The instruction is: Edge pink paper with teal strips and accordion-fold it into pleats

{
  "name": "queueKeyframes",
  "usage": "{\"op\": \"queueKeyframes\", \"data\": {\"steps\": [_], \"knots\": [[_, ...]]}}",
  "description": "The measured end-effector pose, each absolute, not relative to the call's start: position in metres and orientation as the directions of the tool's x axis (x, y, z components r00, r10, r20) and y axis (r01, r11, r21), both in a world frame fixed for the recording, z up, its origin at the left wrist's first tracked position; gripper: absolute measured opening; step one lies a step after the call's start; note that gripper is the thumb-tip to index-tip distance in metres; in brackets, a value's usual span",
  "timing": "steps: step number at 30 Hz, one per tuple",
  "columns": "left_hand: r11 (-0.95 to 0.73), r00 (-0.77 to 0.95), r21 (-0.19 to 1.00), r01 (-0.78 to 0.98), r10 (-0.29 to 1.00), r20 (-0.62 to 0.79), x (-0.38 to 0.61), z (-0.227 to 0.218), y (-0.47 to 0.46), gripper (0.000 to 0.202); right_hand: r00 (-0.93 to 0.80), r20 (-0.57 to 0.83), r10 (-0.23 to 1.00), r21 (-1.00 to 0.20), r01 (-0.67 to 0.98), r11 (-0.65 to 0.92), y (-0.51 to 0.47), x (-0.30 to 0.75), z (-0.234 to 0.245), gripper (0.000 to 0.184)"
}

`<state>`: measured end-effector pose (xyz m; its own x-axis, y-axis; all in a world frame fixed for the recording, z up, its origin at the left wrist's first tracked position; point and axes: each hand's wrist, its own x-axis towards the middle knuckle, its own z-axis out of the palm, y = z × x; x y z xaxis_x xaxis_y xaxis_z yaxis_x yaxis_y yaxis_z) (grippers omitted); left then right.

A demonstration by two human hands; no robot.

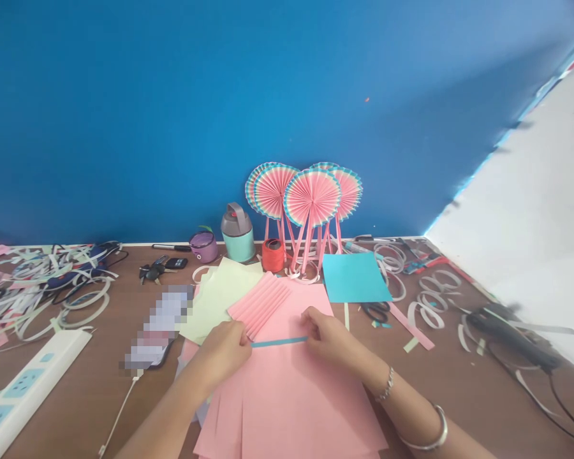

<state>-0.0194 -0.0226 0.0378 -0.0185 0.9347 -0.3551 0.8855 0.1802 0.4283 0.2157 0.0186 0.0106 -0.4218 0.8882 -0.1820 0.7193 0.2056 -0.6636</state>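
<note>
Both hands pinch a thin blue paper strip (278, 342) stretched level between them. My left hand (224, 352) grips its left end, my right hand (329, 336) its right end, fingers closed. The strip hangs just over a stack of pink paper sheets (291, 401) on the brown table. A pleated pink paper piece (259, 303) lies just beyond the strip, touching my left fingers. Under it lies pale green paper (216, 294).
Several pink paper fans (310, 197) on sticks lean on the blue wall, by a red thread spool (272, 255), a teal bottle (238, 233) and a purple cup (203, 246). A teal sheet (354, 276), scissors (375, 311), a phone (157, 333), a power strip (23, 385), a glue gun (511, 334) and paper scraps surround.
</note>
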Motion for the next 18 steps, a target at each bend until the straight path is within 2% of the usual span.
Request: {"op": "queueKeyframes", "data": {"steps": [13,18], "knots": [[0.169,-0.014,0.420,0.892,0.937,-0.348,-0.0213,0.0349,-0.0237,0.020,-0.393,-0.189,0.900,-0.645,0.740,0.187,0.0197,0.2132,0.0116,0.035],[0.167,-0.017,0.412,0.896,0.939,-0.344,-0.0204,0.0369,-0.0239,0.020,-0.405,-0.174,0.898,-0.702,0.691,0.175,0.0216,0.2164,0.0094,0.033]]}}
